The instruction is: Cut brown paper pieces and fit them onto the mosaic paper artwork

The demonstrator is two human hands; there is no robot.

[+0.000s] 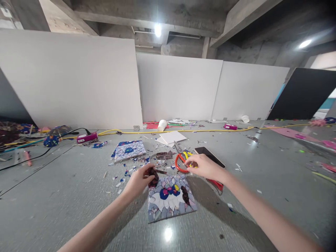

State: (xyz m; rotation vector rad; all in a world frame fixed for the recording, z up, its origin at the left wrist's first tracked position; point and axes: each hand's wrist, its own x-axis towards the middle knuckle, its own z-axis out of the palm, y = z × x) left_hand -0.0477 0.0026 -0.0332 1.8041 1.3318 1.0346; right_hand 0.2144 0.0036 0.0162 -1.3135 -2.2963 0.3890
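In front of me lies a square panel [172, 208] with a mosaic of grey-lilac, white and dark blue pieces, plus a dark brown strip on its right side. My left hand [140, 180] is closed at its upper left corner, fingers pinching a dark brown patterned scrap [153, 176]. Past the panel's upper right corner, my right hand [202, 165] has its fingers curled at the orange and yellow handles of a pair of scissors [180, 163]. The blades point away from me, and the fingers partly cover the handles. Beyond the panel rests a clear ring-shaped item [156, 161].
A phone [210, 156] lies beside my right hand, with a red item [217, 185] below it. Another mosaic panel [130, 151], blank white boards [172, 137] and a paper cup [162, 125] are farther off. A yellow cable [136, 132] crosses the scrap-strewn floor before white partitions [178, 87].
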